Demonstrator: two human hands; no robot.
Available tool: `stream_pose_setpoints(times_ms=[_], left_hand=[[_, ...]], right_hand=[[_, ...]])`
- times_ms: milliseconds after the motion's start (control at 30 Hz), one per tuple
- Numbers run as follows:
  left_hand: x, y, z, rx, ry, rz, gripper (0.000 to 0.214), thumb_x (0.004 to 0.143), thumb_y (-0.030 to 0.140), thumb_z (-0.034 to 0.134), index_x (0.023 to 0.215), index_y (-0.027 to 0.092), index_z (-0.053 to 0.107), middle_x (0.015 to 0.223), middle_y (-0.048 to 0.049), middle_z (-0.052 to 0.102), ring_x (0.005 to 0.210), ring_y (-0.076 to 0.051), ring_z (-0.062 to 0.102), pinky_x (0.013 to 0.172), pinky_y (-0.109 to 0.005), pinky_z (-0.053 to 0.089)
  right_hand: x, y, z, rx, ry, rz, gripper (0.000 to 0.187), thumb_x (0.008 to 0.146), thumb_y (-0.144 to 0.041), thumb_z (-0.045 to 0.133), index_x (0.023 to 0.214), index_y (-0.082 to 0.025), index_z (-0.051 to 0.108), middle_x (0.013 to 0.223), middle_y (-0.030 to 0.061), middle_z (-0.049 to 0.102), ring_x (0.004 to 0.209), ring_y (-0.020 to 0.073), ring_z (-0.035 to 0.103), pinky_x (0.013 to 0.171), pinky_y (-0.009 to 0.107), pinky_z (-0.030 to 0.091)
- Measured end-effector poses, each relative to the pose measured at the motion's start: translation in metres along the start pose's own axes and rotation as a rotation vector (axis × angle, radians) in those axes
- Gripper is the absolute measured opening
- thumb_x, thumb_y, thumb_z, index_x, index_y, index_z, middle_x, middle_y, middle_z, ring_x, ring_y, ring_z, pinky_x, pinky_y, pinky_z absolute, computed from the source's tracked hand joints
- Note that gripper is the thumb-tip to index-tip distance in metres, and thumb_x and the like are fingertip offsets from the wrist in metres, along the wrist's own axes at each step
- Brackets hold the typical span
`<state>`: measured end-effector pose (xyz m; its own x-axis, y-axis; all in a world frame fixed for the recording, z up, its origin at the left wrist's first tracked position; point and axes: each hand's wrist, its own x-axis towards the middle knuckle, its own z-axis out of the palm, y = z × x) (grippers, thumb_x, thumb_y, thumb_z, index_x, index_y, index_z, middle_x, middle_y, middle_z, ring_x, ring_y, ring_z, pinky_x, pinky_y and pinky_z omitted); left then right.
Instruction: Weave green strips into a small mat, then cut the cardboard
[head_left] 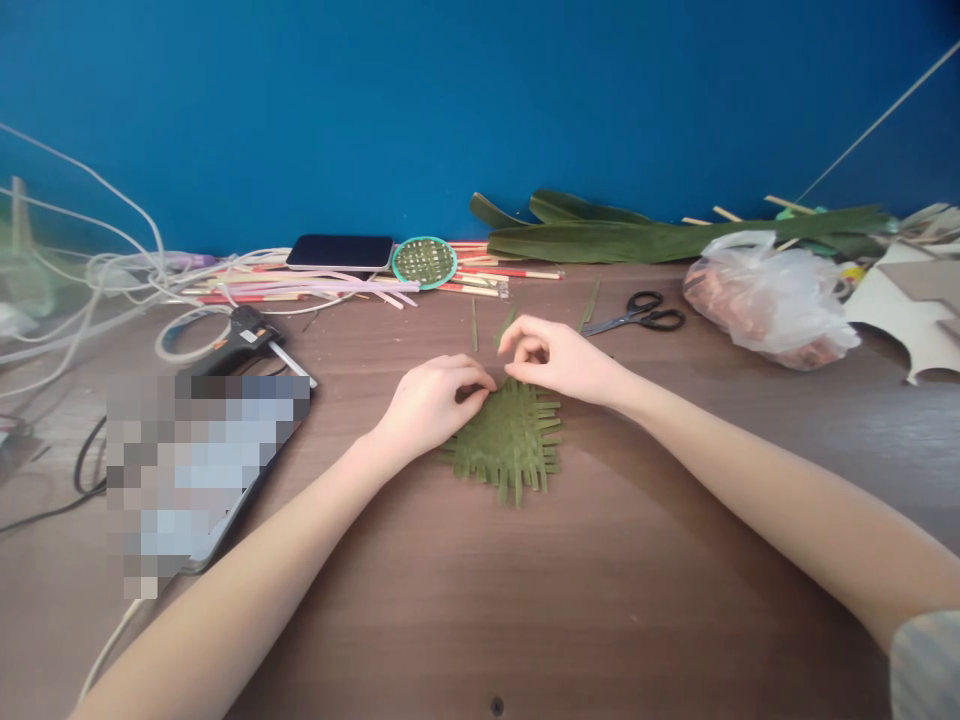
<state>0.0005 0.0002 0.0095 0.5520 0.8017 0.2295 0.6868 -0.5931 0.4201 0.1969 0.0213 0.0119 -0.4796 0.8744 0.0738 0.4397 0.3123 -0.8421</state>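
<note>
Fingers [474,376] curled at woven leaf piece [514,440] (grip unclear), scissors [634,317] beyond, glue gun [244,338] left.

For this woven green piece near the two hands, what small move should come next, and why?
Perhaps the right hand should tighten the top corner of the woven green piece, with the left hand steadying its upper-left edge. Both hands are at those spots, and uneven strip ends jut from the right and lower edges, so the weave looks unfinished.
</note>
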Motion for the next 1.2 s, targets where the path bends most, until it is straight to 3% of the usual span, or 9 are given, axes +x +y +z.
stream_pose_setpoints(times_ms=[100, 267, 500, 833, 933, 1200], left_hand=[[0.0, 0.0, 0.0, 0.001, -0.006, -0.006, 0.016, 0.078, 0.014, 0.052, 0.08, 0.021, 0.066, 0.091, 0.0011, 0.068, 0.084, -0.015, 0.061, 0.078, -0.028, 0.046], [0.0, 0.0, -0.001, -0.003, -0.006, -0.003, 0.017, 0.078, 0.014, 0.051, 0.08, 0.021, 0.066, 0.091, 0.001, 0.069, 0.085, -0.016, 0.062, 0.079, -0.028, 0.046], [0.0, 0.001, -0.001, -0.009, -0.011, -0.007, 0.017, 0.078, 0.014, 0.051, 0.081, 0.021, 0.066, 0.091, 0.0007, 0.069, 0.086, -0.016, 0.062, 0.079, -0.028, 0.046], [0.001, 0.0, -0.002, -0.015, -0.024, -0.017, 0.018, 0.078, 0.014, 0.051, 0.08, 0.021, 0.067, 0.089, 0.0014, 0.069, 0.085, -0.016, 0.062, 0.078, -0.027, 0.046], [0.0, 0.0, -0.002, -0.017, -0.022, -0.012, 0.017, 0.078, 0.014, 0.051, 0.079, 0.02, 0.067, 0.089, 0.001, 0.069, 0.085, -0.016, 0.062, 0.078, -0.028, 0.046], [0.0, -0.002, 0.0, -0.012, -0.007, -0.018, 0.016, 0.078, 0.014, 0.053, 0.081, 0.02, 0.067, 0.09, 0.0, 0.069, 0.085, -0.016, 0.062, 0.077, -0.028, 0.046]], right_hand=[[0.0, 0.0, -0.002, -0.083, -0.061, -0.005, 0.005, 0.071, -0.017, 0.052, 0.075, -0.017, 0.055, 0.06, -0.0037, 0.05, 0.055, 0.0088, 0.044, 0.056, 0.025, 0.033], [0.0, -0.003, -0.004, -0.209, -0.083, -0.058, 0.01, 0.069, -0.013, 0.05, 0.072, -0.017, 0.058, 0.066, -0.002, 0.052, 0.06, 0.0095, 0.043, 0.058, 0.024, 0.034], [-0.001, -0.007, -0.008, -0.332, -0.138, -0.202, 0.009, 0.074, -0.027, 0.059, 0.072, -0.018, 0.057, 0.076, 0.0019, 0.056, 0.076, 0.015, 0.047, 0.07, 0.028, 0.036], [-0.001, -0.011, -0.002, -0.328, -0.107, -0.337, 0.013, 0.079, -0.021, 0.057, 0.067, -0.019, 0.056, 0.078, 0.0028, 0.057, 0.079, 0.0162, 0.048, 0.075, 0.031, 0.037], [-0.002, -0.013, 0.0, -0.297, -0.114, -0.312, 0.013, 0.078, -0.02, 0.057, 0.066, -0.019, 0.056, 0.074, 0.0019, 0.06, 0.076, 0.0156, 0.05, 0.074, 0.031, 0.038], [-0.002, -0.008, 0.009, -0.184, -0.023, -0.073, 0.005, 0.076, -0.021, 0.056, 0.074, -0.018, 0.059, 0.07, -0.0007, 0.061, 0.061, 0.0109, 0.05, 0.06, 0.025, 0.034]])
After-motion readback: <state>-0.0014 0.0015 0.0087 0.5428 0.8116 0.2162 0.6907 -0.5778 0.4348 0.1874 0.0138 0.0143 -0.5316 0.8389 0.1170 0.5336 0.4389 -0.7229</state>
